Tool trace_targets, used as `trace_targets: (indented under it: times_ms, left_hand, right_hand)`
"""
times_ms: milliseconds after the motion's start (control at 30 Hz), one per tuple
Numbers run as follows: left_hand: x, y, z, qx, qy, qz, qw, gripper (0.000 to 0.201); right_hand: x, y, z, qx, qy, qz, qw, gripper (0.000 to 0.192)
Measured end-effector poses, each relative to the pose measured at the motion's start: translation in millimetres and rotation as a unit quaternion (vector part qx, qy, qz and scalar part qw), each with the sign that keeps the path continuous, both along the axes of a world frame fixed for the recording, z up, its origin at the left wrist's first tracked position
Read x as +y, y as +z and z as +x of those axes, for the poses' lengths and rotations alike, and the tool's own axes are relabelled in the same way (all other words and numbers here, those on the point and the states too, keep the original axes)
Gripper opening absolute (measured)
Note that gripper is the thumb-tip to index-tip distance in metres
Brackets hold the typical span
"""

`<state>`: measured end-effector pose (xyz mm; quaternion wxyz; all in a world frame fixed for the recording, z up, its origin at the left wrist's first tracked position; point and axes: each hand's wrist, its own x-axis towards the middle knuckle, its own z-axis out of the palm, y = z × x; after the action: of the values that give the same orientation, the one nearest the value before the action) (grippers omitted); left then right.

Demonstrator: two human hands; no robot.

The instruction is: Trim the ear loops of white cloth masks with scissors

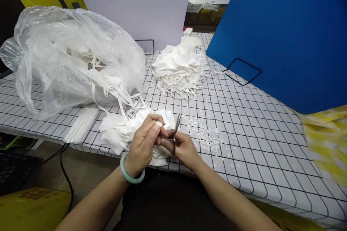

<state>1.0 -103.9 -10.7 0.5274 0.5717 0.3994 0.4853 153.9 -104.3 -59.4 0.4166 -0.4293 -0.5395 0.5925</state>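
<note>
My left hand (pixel 143 144), with a pale green bangle on the wrist, pinches a white fabric piece (pixel 162 124) at the table's near edge. My right hand (pixel 183 148) grips small metal snips (pixel 175 130), blades pointing up beside the pinched fabric. Under both hands lies a small heap of white fabric pieces (pixel 119 131) with strips trailing toward the bag. Tiny white clippings (pixel 203 133) are scattered just right of my hands.
A big clear plastic bag (pixel 62 57) of white fabric sits at the left. A second white pile (pixel 180 68) lies farther back. Blue board (pixel 284 32) stands right, white board (pixel 132 3) behind. Yellow checked cloth (pixel 328 140) at right edge. Checked table cover (pixel 257 144).
</note>
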Motion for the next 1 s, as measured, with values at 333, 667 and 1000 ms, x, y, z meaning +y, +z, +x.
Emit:
trace_targets:
  times_ms: [333,667,1000]
  left_hand:
    - [-8.7,-16.1,25.8,0.054,-0.064,0.026,0.996,0.037]
    - [-10.8,-17.9,32.1,0.067,-0.092,0.030,0.993,0.036]
    - [-8.8,-17.8,33.7,0.062,-0.103,0.074,0.990,0.036]
  right_hand:
    - [-22.0,25.5,67.2,-0.298,0.019,0.197,0.934,0.052]
    - [-25.1,28.7,72.2,-0.319,0.023,0.197,0.927,0.050]
    - [-24.6,27.7,69.6,-0.307,0.022,0.185,0.933,0.051]
